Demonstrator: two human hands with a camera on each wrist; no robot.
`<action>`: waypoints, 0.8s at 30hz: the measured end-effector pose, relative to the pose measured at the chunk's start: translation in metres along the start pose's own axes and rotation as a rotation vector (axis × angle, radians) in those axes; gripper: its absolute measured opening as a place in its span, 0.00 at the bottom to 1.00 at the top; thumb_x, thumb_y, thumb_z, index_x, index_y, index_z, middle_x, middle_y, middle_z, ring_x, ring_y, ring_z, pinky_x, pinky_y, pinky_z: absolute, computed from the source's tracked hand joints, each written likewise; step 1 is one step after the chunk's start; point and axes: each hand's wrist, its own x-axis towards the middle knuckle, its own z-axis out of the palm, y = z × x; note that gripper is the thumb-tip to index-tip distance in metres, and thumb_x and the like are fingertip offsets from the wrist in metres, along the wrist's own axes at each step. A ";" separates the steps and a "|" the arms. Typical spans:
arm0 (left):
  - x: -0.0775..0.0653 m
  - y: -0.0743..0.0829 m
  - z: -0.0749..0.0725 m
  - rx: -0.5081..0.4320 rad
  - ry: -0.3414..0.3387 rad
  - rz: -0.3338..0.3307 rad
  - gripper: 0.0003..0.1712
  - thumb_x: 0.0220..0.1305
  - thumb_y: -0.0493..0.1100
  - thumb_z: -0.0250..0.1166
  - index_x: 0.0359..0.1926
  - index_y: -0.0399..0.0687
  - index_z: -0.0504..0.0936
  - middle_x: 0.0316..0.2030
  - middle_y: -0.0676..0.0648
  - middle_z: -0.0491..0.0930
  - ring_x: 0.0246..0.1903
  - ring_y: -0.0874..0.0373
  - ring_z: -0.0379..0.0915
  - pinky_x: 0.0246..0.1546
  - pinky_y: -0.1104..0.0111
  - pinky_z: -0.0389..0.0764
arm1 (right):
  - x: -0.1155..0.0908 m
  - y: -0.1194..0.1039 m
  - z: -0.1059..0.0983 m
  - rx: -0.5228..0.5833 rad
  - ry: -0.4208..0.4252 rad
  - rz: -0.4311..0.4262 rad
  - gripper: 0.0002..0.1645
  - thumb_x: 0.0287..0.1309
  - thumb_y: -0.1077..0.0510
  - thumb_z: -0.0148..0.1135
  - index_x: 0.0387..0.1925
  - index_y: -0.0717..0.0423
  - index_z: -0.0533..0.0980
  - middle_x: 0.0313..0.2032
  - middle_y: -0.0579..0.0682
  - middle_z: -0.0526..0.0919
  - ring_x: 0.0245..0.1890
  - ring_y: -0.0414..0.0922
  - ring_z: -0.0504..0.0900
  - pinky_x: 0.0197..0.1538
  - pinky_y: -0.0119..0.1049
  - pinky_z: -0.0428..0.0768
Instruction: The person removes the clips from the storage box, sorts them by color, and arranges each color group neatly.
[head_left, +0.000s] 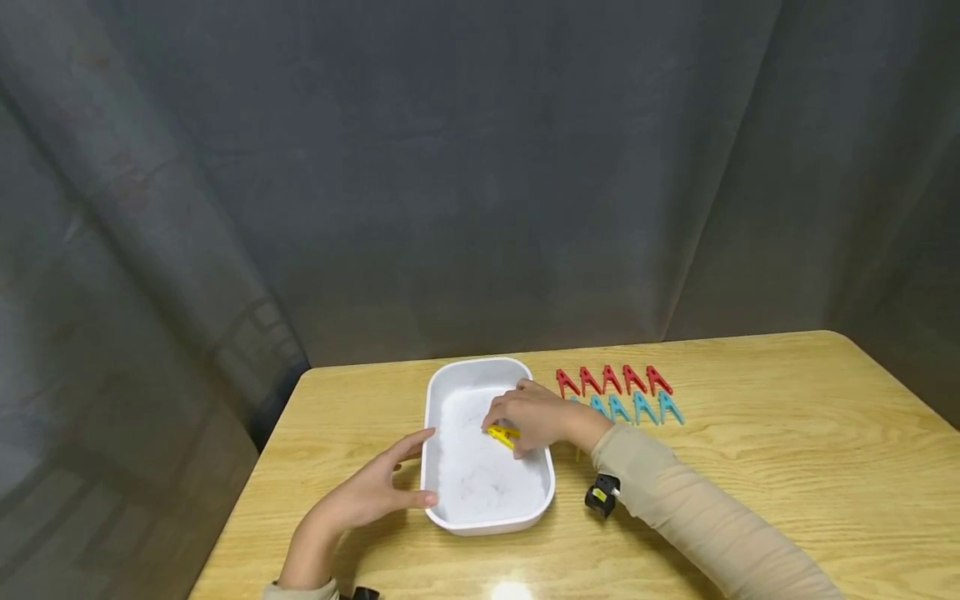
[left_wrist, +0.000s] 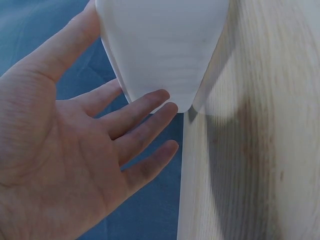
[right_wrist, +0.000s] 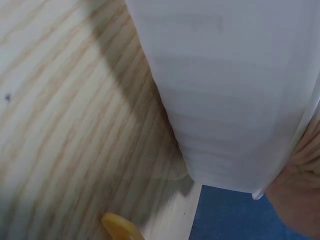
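Note:
My right hand (head_left: 536,414) pinches a yellow clothespin (head_left: 501,435) over the inside of a white rectangular tray (head_left: 487,496). Part of that clothespin is hidden by the fingers. On the tray's left side, my left hand (head_left: 371,487) touches the rim with thumb and fingers spread and mostly straight. The left wrist view shows the open palm of the left hand (left_wrist: 75,145) beside the tray's outer wall (left_wrist: 165,55). In the right wrist view, the tray's wall (right_wrist: 225,100) hides most of the right hand (right_wrist: 295,205).
Right of the tray lie a row of several red clothespins (head_left: 612,380) and a row of several light-blue clothespins (head_left: 642,408). A yellow piece (right_wrist: 120,227) shows on the wooden table (head_left: 787,450), partly out of view. A dark curtain (head_left: 480,183) hangs behind.

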 end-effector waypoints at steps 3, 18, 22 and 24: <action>-0.001 0.000 0.000 0.001 -0.002 0.004 0.51 0.59 0.45 0.74 0.76 0.45 0.55 0.70 0.32 0.60 0.69 0.34 0.55 0.61 0.37 0.64 | 0.001 -0.001 0.000 -0.016 -0.006 0.003 0.34 0.44 0.52 0.81 0.56 0.38 0.80 0.52 0.37 0.79 0.52 0.37 0.76 0.59 0.41 0.63; 0.002 0.001 0.000 0.006 0.005 0.020 0.50 0.59 0.44 0.74 0.76 0.43 0.56 0.69 0.32 0.61 0.68 0.34 0.56 0.61 0.38 0.64 | 0.001 0.002 0.000 0.030 0.034 0.006 0.31 0.44 0.57 0.81 0.53 0.41 0.81 0.42 0.36 0.81 0.43 0.35 0.76 0.64 0.48 0.61; 0.000 0.000 0.001 0.014 0.011 0.008 0.50 0.58 0.45 0.74 0.76 0.45 0.57 0.69 0.33 0.62 0.68 0.35 0.56 0.62 0.38 0.62 | 0.001 0.002 0.002 0.056 0.050 -0.004 0.31 0.44 0.57 0.81 0.54 0.43 0.81 0.38 0.34 0.80 0.39 0.34 0.75 0.61 0.47 0.63; -0.001 -0.001 0.001 0.017 0.014 0.003 0.50 0.58 0.46 0.74 0.76 0.46 0.57 0.69 0.34 0.62 0.68 0.35 0.56 0.62 0.38 0.62 | 0.000 0.002 0.003 0.069 0.062 -0.009 0.31 0.44 0.57 0.80 0.54 0.43 0.80 0.37 0.34 0.80 0.38 0.34 0.74 0.58 0.46 0.63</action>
